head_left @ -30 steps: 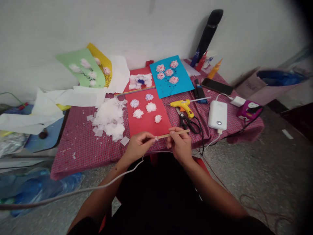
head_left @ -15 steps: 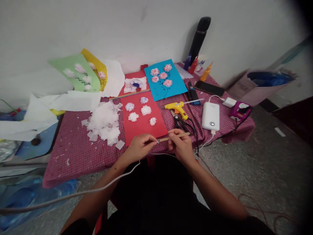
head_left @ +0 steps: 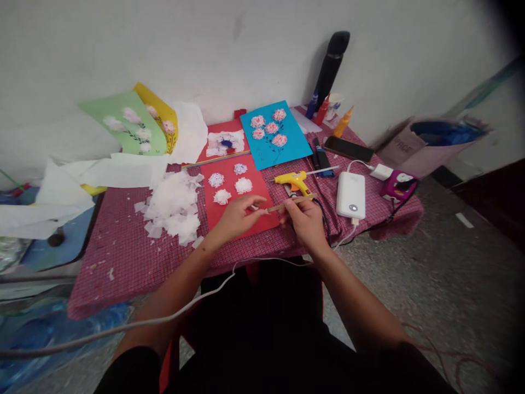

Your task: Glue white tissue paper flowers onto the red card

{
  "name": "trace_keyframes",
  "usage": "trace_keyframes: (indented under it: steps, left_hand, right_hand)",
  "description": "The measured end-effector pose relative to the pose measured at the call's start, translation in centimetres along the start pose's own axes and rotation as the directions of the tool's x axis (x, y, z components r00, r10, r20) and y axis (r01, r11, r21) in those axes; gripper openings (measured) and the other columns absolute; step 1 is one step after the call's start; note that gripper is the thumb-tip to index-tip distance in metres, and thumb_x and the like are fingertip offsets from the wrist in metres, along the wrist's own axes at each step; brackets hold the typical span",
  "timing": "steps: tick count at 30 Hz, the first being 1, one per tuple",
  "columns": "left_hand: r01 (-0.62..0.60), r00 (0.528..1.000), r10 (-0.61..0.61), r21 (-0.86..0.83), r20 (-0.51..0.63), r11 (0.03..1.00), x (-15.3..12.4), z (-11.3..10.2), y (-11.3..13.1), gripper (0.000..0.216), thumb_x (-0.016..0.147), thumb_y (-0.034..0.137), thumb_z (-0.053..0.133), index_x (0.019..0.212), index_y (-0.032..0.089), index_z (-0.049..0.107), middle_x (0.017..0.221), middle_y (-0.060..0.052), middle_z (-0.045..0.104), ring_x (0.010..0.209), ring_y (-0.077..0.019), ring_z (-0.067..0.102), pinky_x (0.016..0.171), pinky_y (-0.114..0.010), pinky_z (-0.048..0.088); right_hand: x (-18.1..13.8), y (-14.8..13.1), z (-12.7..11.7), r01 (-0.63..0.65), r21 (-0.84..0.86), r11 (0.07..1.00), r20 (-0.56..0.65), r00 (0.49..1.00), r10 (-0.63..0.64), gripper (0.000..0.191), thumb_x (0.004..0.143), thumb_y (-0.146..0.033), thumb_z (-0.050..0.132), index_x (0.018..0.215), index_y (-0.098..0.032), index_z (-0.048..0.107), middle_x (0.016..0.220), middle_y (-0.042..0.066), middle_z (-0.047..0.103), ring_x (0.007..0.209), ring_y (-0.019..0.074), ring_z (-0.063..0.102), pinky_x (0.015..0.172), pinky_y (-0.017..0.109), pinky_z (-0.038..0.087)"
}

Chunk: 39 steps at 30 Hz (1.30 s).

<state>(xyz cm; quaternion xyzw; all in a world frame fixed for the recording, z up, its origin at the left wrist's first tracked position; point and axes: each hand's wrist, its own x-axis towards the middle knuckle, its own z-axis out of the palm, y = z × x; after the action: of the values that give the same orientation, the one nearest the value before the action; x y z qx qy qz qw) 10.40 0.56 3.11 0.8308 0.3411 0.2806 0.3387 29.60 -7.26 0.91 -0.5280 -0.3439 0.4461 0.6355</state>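
My right grip (head_left: 303, 221) is closed on a thin tan stick (head_left: 276, 207), held slanting above the near right part of the red sheet (head_left: 259, 189). My left grip (head_left: 238, 219) pinches a small paper scrap (head_left: 263, 211) at the stick's left end. Four paper flowers (head_left: 243, 185) show on the sheet, just beyond my left grip. Pile of white paper squares (head_left: 174, 202) to the left on the desk (head_left: 143, 268). Yellow glue gun (head_left: 290, 178) just beyond my right grip; white power bank (head_left: 351, 191) farther right. Blue sheet (head_left: 301, 150) far side.
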Motion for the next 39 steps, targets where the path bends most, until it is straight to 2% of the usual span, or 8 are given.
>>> trace_keyframes:
  steps: [4,9,21,24,27,31,33,39]
  left_hand:
    - [-0.038,0.992,0.052,0.120,-0.117,0.992,0.2,-0.7,-2.2,0.031,0.090,0.011,0.053,0.115,0.021,0.070,0.117,-0.006,0.075,0.104,-0.0187,0.069,0.095,-0.038,0.056]
    - [-0.102,0.990,0.121,0.227,-0.074,0.969,-0.6,-0.4,-3.2,0.035,0.088,0.009,0.054,0.119,0.019,0.067,0.123,-0.009,0.071,0.118,-0.0232,0.065,0.107,-0.045,0.052]
    - [-0.140,0.986,0.161,0.320,-0.040,0.937,-1.8,0.1,-3.4,0.025,0.091,0.011,0.058,0.111,0.017,0.071,0.133,-0.014,0.063,0.124,-0.0263,0.061,0.109,-0.046,0.051]
    - [-0.145,0.986,0.163,0.329,-0.026,0.933,-1.9,0.1,-3.3,0.027,0.090,0.010,0.057,0.112,0.016,0.071,0.135,-0.015,0.062,0.125,-0.0272,0.060,0.109,-0.047,0.051]
    - [-0.147,0.987,0.160,0.343,-0.010,0.928,-2.0,0.0,-3.2,0.028,0.091,0.009,0.055,0.113,0.017,0.070,0.136,-0.015,0.061,0.128,-0.0277,0.058,0.110,-0.048,0.050]
    - [-0.160,0.987,0.160,0.382,0.033,0.910,-2.2,0.0,-2.8,0.035,0.092,0.009,0.052,0.121,0.016,0.069,0.143,-0.016,0.056,0.135,-0.0300,0.053,0.114,-0.050,0.046]
    - [-0.173,0.985,0.166,0.410,0.052,0.895,-2.2,0.0,-2.7,0.038,0.092,0.008,0.052,0.125,0.017,0.068,0.147,-0.017,0.053,0.137,-0.0312,0.050,0.116,-0.051,0.045]
    - [-0.201,0.979,0.183,0.485,0.085,0.851,-2.1,0.2,-2.9,0.038,0.093,0.010,0.052,0.127,0.019,0.067,0.147,-0.017,0.052,0.137,-0.0328,0.049,0.113,-0.053,0.046]
  right_hand:
    - [1.0,0.0,0.4,0.033,-0.154,0.988,0.005,0.999,-0.032,0.035,0.088,-0.054,0.069,0.079,-0.020,0.065,0.068,0.002,0.070,0.047,0.0138,0.060,0.044,0.027,0.049]
    - [1.4,0.9,0.7,0.126,-0.305,0.944,0.022,0.992,-0.125,0.033,0.093,-0.052,0.064,0.082,-0.021,0.067,0.071,0.004,0.072,0.054,0.0171,0.064,0.051,0.029,0.052]
    - [1.3,1.5,1.3,0.196,-0.433,0.880,0.089,0.981,-0.175,0.032,0.097,-0.051,0.060,0.090,-0.021,0.069,0.081,0.005,0.075,0.057,0.0183,0.067,0.057,0.030,0.053]
    - [1.1,0.9,1.7,0.298,-0.531,0.793,0.134,0.954,-0.268,0.026,0.099,-0.042,0.058,0.090,-0.020,0.070,0.086,0.007,0.077,0.063,0.0200,0.070,0.065,0.032,0.055]
    - [1.0,0.1,2.2,0.441,-0.653,0.616,0.268,0.895,-0.356,0.022,0.099,-0.031,0.055,0.092,-0.020,0.073,0.089,0.009,0.078,0.079,0.0240,0.074,0.077,0.035,0.056]
    - [1.1,-0.5,2.7,0.520,-0.714,0.469,0.393,0.852,-0.346,0.023,0.100,-0.026,0.052,0.093,-0.019,0.074,0.095,0.010,0.080,0.086,0.0244,0.075,0.083,0.034,0.055]
    - [1.2,-0.5,2.6,0.501,-0.715,0.487,0.379,0.864,-0.333,0.023,0.099,-0.027,0.053,0.094,-0.019,0.074,0.094,0.010,0.080,0.086,0.0244,0.075,0.082,0.034,0.055]
    - [0.9,-0.2,2.0,0.349,-0.616,0.707,0.226,0.937,-0.266,0.024,0.099,-0.038,0.056,0.095,-0.022,0.074,0.094,0.008,0.080,0.082,0.0243,0.075,0.075,0.035,0.057]
